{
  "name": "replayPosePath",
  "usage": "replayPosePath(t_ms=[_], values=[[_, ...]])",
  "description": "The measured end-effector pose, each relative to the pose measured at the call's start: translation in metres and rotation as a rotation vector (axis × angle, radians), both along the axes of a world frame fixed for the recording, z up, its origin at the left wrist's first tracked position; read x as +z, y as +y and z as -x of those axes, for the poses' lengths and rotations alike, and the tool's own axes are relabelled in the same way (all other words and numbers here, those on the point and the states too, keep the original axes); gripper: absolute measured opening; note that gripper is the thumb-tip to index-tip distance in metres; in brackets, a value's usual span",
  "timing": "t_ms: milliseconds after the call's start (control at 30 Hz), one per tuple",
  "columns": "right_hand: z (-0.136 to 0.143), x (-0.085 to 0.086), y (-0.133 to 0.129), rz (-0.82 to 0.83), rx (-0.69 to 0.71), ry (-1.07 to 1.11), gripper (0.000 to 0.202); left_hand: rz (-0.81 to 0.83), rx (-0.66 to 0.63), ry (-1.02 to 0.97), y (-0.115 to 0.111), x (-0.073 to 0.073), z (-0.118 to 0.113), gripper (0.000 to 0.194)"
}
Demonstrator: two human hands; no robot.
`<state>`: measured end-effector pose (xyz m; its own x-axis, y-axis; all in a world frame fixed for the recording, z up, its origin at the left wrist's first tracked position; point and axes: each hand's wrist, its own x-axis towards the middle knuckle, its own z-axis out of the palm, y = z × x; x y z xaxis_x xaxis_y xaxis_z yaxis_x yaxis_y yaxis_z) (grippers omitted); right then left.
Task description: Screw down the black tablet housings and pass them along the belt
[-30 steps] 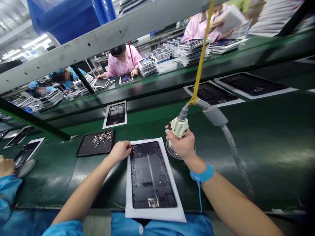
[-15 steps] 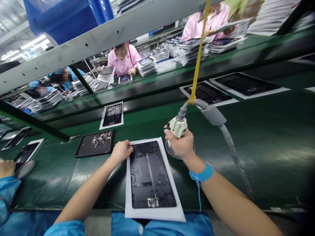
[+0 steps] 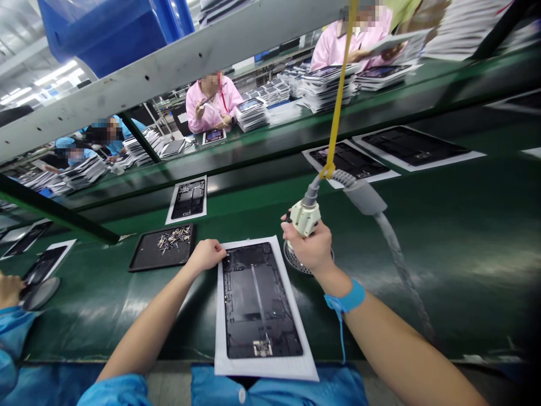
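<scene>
A black tablet housing (image 3: 262,299) lies open side up on a white sheet (image 3: 296,361) before me, with a small metal-coloured part at its lower end. My left hand (image 3: 208,255) is at its upper left corner, fingers curled and pressed together; whatever they may pinch is hidden. In my right hand (image 3: 313,248) is a cream-coloured hand tool (image 3: 306,217), held upright beside the housing's upper right corner. A grey cable and a yellow strap (image 3: 340,101) run from the tool's top. Under that hand shows a round perforated metal piece (image 3: 296,260), partly covered.
Left of the housing sits a black tray (image 3: 143,251) with many small parts. More tablet housings on sheets lie on the green belt, one beyond the tray (image 3: 190,198). A thick grey cable (image 3: 397,254) hangs at right. Co-workers sit opposite; a co-worker's hand (image 3: 10,288) is at far left.
The housings on the far belt have shifted slightly left. Opposite, a co-worker in pink has put down a panel and raised a hand. My own hands look almost unmoved.
</scene>
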<state>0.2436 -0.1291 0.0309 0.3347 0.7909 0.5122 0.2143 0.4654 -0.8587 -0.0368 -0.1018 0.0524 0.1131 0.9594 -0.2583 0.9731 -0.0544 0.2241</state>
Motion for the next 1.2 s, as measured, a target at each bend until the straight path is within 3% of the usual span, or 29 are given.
replayPosePath(t_ms=[467,767,1067,1200], values=[[0.001,-0.001,0.001,-0.012,-0.008,-0.009,0.025,-0.008,0.013,0.213,-0.003,0.003,-0.013,0.017],[0.002,0.001,0.001,-0.011,-0.008,-0.007,0.023,-0.026,0.013,0.136,-0.004,0.006,-0.006,0.019],[0.002,0.002,0.0,-0.015,-0.004,-0.003,0.022,-0.047,0.052,0.188,-0.013,0.012,-0.018,0.018],[0.002,0.003,0.0,-0.013,0.004,-0.005,0.023,-0.076,0.022,0.116,-0.019,0.009,-0.014,0.017]])
